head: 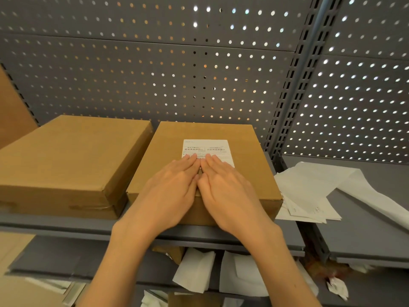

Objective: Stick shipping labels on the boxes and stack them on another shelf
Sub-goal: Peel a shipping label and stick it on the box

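two flat hands do the work here: the left hand (174,180) and the right hand (223,182) lie side by side, fingers straight and close together, gripping nothing and pressing down on the lid of the labelled box (254,173), their fingertips on the lower part of the shipping label (208,149). that box sits on the grey shelf (66,224), its front wall right at the shelf's front lip, so a hard forward or downward push near that edge could tip or slide it off; this is a judgement, not something seen. the label looks slightly skewed on the lid, and if it is smoothed from its near edge only, air or a crease could stay trapped toward its far edge, or a corner could lift. just beside it on the left lies a second box (73,156), with no label showing on its top, and it could be nudged if the labelled one is dragged sideways. to the right, loose white backing sheets (309,196) touch the box's corner and may snag or slip when it is lifted for stacking. behind everything stands the perforated back panel (155,63).
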`<act>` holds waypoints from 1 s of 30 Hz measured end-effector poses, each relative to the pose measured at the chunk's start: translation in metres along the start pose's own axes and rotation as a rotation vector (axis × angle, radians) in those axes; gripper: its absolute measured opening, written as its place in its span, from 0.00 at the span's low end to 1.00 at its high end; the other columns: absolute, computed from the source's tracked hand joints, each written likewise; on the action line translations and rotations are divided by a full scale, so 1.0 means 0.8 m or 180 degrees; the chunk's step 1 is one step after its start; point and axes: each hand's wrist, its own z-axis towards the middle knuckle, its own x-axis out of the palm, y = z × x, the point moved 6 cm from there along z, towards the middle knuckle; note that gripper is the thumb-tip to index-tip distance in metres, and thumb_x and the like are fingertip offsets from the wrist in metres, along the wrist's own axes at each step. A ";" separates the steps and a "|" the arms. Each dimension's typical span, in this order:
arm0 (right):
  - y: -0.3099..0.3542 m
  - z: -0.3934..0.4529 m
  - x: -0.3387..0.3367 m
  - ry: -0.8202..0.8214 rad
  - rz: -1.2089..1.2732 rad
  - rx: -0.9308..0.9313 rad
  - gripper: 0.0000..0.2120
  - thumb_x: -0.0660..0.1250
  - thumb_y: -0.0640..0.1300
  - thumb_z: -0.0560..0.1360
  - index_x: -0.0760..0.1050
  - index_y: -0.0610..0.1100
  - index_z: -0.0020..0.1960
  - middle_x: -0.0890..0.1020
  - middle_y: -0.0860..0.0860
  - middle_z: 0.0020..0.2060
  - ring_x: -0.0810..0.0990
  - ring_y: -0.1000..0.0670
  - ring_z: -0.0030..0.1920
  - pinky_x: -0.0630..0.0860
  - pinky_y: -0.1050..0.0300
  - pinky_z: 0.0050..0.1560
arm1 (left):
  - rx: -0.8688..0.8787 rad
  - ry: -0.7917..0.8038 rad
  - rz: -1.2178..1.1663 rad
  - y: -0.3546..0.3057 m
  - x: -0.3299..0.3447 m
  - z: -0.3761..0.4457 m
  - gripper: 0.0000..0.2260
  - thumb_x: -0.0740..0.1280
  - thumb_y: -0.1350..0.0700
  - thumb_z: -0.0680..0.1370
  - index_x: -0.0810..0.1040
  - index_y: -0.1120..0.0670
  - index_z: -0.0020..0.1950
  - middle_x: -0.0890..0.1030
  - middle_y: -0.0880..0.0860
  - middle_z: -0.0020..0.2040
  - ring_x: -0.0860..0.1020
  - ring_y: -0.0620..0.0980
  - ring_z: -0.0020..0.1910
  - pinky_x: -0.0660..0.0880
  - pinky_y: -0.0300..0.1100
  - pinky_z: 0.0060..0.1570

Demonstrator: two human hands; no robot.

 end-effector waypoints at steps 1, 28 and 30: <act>0.000 -0.001 0.001 0.0016 -0.0019 0.0000 0.23 0.44 0.47 0.83 0.51 0.44 0.77 0.54 0.50 0.77 0.50 0.54 0.76 0.44 0.61 0.73 | -0.0019 0.0011 0.0010 0.000 0.001 0.000 0.21 0.47 0.51 0.83 0.51 0.49 0.76 0.53 0.45 0.77 0.50 0.39 0.75 0.43 0.33 0.71; -0.044 -0.027 -0.016 -0.0800 0.0041 0.0399 0.27 0.43 0.49 0.77 0.67 0.44 0.71 0.68 0.50 0.72 0.62 0.53 0.73 0.54 0.62 0.71 | -0.0580 -0.0677 -0.0010 0.037 -0.026 -0.023 0.18 0.55 0.48 0.80 0.70 0.47 0.69 0.70 0.49 0.70 0.66 0.49 0.69 0.61 0.44 0.66; -0.046 -0.029 -0.022 -0.0872 0.0076 0.0416 0.22 0.47 0.47 0.81 0.70 0.44 0.69 0.71 0.50 0.69 0.65 0.53 0.71 0.59 0.62 0.68 | -0.0745 -0.0865 0.0008 0.047 -0.029 -0.022 0.16 0.57 0.48 0.79 0.74 0.49 0.64 0.74 0.52 0.65 0.70 0.53 0.63 0.66 0.48 0.60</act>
